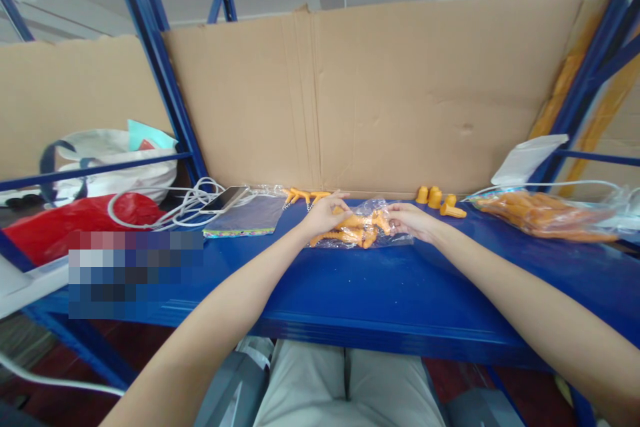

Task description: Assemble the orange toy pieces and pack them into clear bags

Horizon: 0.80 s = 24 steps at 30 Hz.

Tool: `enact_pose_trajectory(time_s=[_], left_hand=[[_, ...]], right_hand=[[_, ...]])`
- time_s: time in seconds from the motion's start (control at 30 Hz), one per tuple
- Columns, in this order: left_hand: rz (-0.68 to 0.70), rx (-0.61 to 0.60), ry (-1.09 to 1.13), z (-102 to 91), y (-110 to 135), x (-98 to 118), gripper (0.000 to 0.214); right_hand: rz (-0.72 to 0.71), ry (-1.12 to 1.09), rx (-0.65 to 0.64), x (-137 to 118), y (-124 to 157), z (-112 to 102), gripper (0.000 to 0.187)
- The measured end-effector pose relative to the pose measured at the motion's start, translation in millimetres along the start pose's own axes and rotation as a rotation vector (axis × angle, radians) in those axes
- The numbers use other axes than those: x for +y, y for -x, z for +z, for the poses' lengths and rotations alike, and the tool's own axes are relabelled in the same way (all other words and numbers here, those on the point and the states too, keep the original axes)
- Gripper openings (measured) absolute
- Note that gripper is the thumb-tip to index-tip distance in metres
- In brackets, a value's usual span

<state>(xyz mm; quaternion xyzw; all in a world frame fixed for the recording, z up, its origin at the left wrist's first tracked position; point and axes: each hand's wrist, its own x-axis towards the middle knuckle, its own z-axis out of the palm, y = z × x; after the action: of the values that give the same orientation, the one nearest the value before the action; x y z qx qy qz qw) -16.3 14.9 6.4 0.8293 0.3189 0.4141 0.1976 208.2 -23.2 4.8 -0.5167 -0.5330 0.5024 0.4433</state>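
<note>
A small clear plastic bag (361, 227) holding several orange plastic parts lies on the blue shelf (380, 287). My left hand (324, 213) rests on the bag's left end, fingers curled and pinching an orange part. My right hand (411, 220) grips the bag's right edge with closed fingers. Both forearms reach in from below.
Loose orange parts (303, 195) lie behind the bag at left, and orange caps (436, 199) at right. A large bag of orange parts (545, 215) sits far right. A phone (225, 199), white cables (190, 203) and a dark sheet (247, 215) lie at left. Cardboard (390, 93) lines the back.
</note>
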Motion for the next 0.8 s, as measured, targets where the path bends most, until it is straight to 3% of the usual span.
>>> enact_pose_trajectory(time_s=[0.33,0.53,0.8], left_hand=[[0.06,0.026,-0.044,3.0,-4,0,0.007],[0.047,0.027,-0.046,1.7,-4,1,0.007],[-0.016,0.213,0.005,1.0,-7,-5,0.015]], right_hand=[[0.032,-0.163,-0.078,1,-1,3,0.012],[-0.012,-0.119,-0.085,9,-8,6,0.014],[-0.044,-0.043,-0.099,14,-12,4,0.014]])
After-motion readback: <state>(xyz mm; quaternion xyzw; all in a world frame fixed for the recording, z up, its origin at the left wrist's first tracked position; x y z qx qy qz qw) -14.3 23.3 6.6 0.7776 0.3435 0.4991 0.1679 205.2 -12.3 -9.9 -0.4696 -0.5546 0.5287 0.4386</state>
